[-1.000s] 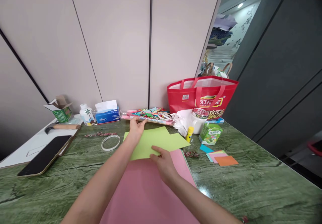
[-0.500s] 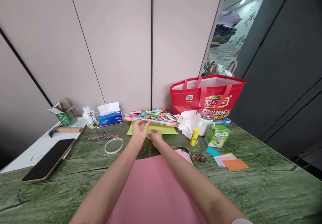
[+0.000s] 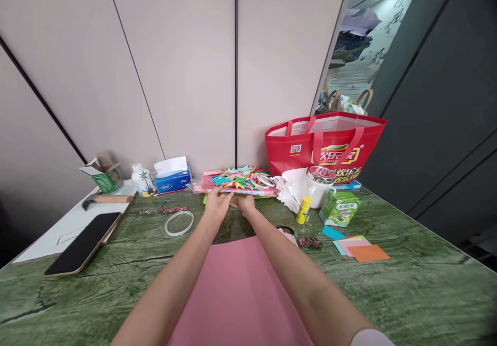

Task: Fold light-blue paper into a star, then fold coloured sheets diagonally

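At the back of the table, my left hand (image 3: 216,204) grips the front edge of a plastic-wrapped pack of coloured paper (image 3: 233,192), its thumb along the edge. My right hand (image 3: 246,205) sits close beside it, with fingers bent at the front edge of a yellow-green paper sheet (image 3: 206,199). Most of that sheet lies hidden under the pack. Cut strips and star-like pieces of coloured paper (image 3: 236,178) rest on top of the pack. A large pink sheet (image 3: 240,289) spreads beneath my forearms.
To the left are a white tape ring (image 3: 179,224), a phone (image 3: 83,243), a hammer (image 3: 108,199), a bottle (image 3: 143,180) and a tissue pack (image 3: 173,176). Rightward stand a glue stick (image 3: 304,210), a white lidded jar (image 3: 319,188), a green carton (image 3: 340,208), small cards (image 3: 368,253) and a red bag (image 3: 326,144).
The yellow-green sheet has slid back under the pack, so only a thin front strip shows. My right hand has moved forward with it. My left hand stays at the pack's edge.
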The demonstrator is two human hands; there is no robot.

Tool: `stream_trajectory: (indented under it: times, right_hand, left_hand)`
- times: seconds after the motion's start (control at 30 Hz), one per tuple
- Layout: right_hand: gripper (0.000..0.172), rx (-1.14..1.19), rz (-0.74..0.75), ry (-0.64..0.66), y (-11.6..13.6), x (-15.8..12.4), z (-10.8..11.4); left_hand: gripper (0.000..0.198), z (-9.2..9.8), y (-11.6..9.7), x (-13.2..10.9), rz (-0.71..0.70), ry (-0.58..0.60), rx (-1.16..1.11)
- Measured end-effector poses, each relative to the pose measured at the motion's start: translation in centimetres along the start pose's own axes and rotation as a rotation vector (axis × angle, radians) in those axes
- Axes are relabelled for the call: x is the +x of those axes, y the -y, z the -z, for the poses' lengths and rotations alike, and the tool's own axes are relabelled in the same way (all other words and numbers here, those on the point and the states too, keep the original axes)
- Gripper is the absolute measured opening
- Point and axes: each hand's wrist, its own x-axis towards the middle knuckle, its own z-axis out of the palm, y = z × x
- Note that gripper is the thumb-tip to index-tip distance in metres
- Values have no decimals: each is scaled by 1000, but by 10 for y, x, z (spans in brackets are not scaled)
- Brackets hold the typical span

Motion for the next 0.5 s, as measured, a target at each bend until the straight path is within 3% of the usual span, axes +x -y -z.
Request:
stream_trajectory:
  times: [0.13,0.27,0.4,0.47,0.5]
  right_hand:
    - [26,-152,71,106,3,-34,10]
    - [7,-335,272,237,6,-98,37]
    - [14,-499,492,407,-3,-172,82]
    - [20,-835,776,424,-12,-198,105]
    - [23,-972,830,370,-18,-206,115]
  left_hand:
    - [13,10,2,-10,33,59,172]
    - [10,28,4,-31,21,105,422]
    - [11,50,1,-76,-37,240,703]
    - [21,62,2,-105,-88,322,865]
    - [23,69,3,-120,-120,353,944]
